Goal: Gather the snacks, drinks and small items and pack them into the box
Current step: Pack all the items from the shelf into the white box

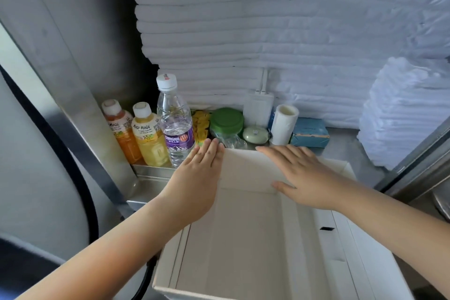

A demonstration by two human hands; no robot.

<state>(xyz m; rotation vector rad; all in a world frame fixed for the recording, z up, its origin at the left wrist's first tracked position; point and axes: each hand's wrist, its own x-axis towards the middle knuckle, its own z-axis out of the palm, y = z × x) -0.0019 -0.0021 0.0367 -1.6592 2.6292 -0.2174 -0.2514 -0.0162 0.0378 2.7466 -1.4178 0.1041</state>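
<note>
Box (243, 238) far rim: left hand (197, 178) and right hand (302, 178) rest there, fingers (211, 151) straight.

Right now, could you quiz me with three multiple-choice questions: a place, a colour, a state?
1. Where does the water bottle stand? A) on a tissue box B) beside the yellow juice bottle C) on the towels
2. What colour is the jar lid? A) red B) green C) black
3. What does the box hold? A) nothing B) bottles C) towels
Answers: 1 B, the two stand side by side; 2 B, the lid is plainly green; 3 A, its floor is bare, with the left hand and right hand flat at its far wall.
</note>
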